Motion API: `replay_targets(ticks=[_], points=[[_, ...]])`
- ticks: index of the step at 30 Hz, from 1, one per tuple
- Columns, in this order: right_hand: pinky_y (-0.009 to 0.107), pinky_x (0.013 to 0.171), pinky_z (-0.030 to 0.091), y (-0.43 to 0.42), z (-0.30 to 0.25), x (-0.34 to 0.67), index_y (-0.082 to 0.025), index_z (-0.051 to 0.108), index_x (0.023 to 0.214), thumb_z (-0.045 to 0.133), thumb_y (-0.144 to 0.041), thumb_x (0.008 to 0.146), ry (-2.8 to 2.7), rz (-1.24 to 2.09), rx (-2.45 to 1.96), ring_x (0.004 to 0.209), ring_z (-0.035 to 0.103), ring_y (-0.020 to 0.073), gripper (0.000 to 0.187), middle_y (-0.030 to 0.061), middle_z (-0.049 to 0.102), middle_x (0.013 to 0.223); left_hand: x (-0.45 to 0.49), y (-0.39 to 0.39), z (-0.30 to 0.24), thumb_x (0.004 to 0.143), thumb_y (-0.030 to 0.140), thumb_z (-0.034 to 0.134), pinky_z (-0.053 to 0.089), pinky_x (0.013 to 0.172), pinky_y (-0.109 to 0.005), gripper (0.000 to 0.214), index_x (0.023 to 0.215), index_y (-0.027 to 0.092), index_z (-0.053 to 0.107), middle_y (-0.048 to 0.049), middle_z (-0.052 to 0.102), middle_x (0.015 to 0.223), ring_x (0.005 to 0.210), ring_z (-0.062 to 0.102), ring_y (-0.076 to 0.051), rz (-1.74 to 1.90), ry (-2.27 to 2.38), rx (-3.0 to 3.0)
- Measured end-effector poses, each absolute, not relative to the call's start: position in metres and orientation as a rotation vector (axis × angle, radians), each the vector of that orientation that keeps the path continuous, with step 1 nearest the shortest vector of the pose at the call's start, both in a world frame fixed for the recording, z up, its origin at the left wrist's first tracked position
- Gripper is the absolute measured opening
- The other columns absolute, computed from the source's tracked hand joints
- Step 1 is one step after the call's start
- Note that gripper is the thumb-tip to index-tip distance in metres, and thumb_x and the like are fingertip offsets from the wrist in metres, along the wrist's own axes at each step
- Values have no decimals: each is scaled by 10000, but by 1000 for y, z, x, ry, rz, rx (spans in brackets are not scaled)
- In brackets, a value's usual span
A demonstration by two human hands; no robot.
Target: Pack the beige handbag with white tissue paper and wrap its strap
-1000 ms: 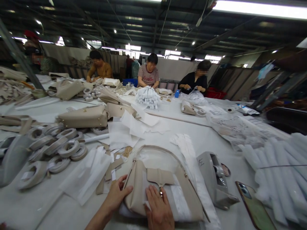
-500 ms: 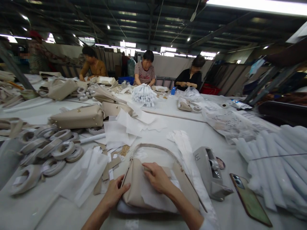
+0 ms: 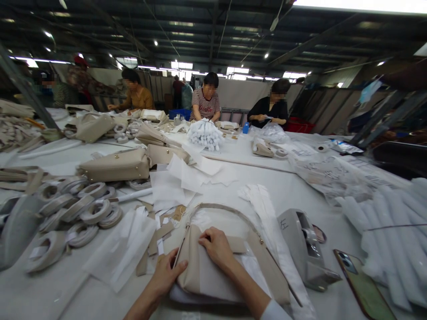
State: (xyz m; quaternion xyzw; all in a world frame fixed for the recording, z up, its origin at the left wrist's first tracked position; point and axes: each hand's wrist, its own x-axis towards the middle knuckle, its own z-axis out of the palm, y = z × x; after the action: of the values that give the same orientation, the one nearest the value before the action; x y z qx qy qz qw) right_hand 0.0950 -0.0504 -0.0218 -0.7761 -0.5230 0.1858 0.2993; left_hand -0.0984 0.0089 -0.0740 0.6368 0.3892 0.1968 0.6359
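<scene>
A beige handbag lies on the table in front of me, its strap arching away at the far side. White thin paper covers much of its upper face. My left hand grips the bag's left end, thumb on the near face and fingers behind the edge. Over the paper, my right hand is closed in a pinch at the sheet's upper left edge; the fingertips partly hide what lies between them. A beige strip shows on the bag just right of that hand.
A tape dispenser and a phone lie on the right, near bundled white foam tubes. Tape-like rolls, loose paper and another beige handbag are on the left. Several people work across the table.
My right hand's fingers, stretched over the paper before, have curled into a pinch. My left hand keeps its hold on the bag. The whole view has shifted slightly.
</scene>
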Motion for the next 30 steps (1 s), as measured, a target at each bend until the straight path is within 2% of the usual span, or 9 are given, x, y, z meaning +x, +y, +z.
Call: replay_targets(ticks=[3, 5, 9, 13, 15, 18, 21, 26, 30], points=[[278, 717, 457, -47, -22, 91, -180, 704, 748, 614, -153, 779, -1362, 455, -2086, 758, 634, 187, 99, 45, 698, 792, -99, 9, -76, 624, 594, 691, 469, 919, -411, 686, 1109, 111, 648, -131, 689, 1047, 1022, 603, -337, 480, 931, 1450], [296, 750, 474, -54, -19, 89, -177, 699, 913, 596, -174, 805, -1359, 437, -2078, 778, 644, 193, 149, 52, 708, 851, -98, 8, -77, 630, 586, 688, 478, 899, -407, 689, 1120, 105, 638, -131, 687, 1049, 1007, 611, -330, 487, 915, 1424], [370, 940, 450, -101, -15, 85, -155, 539, 1253, 589, -316, 859, -1601, 183, -1941, 1080, 590, 233, 429, 119, 629, 1202, -98, 6, -76, 667, 556, 669, 496, 854, -377, 681, 1153, 83, 606, -135, 685, 1049, 958, 634, -296, 472, 839, 1381], [493, 1019, 371, -159, -29, 76, -135, 406, 1382, 703, -490, 741, -2036, -195, -1884, 1238, 469, 322, 791, 176, 493, 1366, -99, 7, -78, 643, 513, 710, 496, 826, -371, 648, 1125, 89, 624, -136, 691, 1024, 925, 637, -286, 511, 887, 1370], [529, 1023, 341, -172, -42, 72, -143, 366, 1413, 720, -519, 698, -2111, -331, -1908, 1258, 439, 352, 882, 183, 455, 1398, -99, 8, -80, 627, 499, 728, 500, 793, -370, 637, 1108, 91, 635, -128, 702, 963, 875, 642, -278, 525, 925, 1369], [503, 1054, 292, -173, -57, 70, -182, 365, 1416, 668, -350, 768, -2081, -482, -1931, 1249, 456, 306, 735, 145, 486, 1381, -99, 9, -80, 630, 496, 728, 503, 752, -358, 584, 1052, 99, 654, -100, 705, 855, 802, 643, -257, 565, 971, 1387], [461, 1085, 259, -167, -62, 72, -181, 371, 1410, 610, -176, 775, -2113, -477, -1931, 1231, 476, 258, 678, 125, 514, 1359, -106, 1, -76, 727, 522, 636, 492, 783, -352, 474, 978, 121, 659, -98, 692, 888, 848, 633, -247, 673, 1030, 1422], [511, 1102, 214, -166, -57, 72, -180, 355, 1418, 648, -228, 732, -2117, -430, -1940, 1217, 476, 285, 748, 137, 512, 1354, -143, -51, -78, 891, 449, 464, 456, 829, -341, 315, 869, 178, 622, -67, 653, 874, 874, 596, -216, 907, 1153, 1545], [482, 1079, 300, -165, -55, 68, -139, 377, 1398, 615, -137, 703, -2206, -510, -1924, 1166, 514, 281, 734, 161, 552, 1284, -165, -95, -88, 937, 280, 432, 476, 775, -313, 218, 862, 193, 617, -48, 629, 823, 822, 590, -182, 1041, 868, 2031]])
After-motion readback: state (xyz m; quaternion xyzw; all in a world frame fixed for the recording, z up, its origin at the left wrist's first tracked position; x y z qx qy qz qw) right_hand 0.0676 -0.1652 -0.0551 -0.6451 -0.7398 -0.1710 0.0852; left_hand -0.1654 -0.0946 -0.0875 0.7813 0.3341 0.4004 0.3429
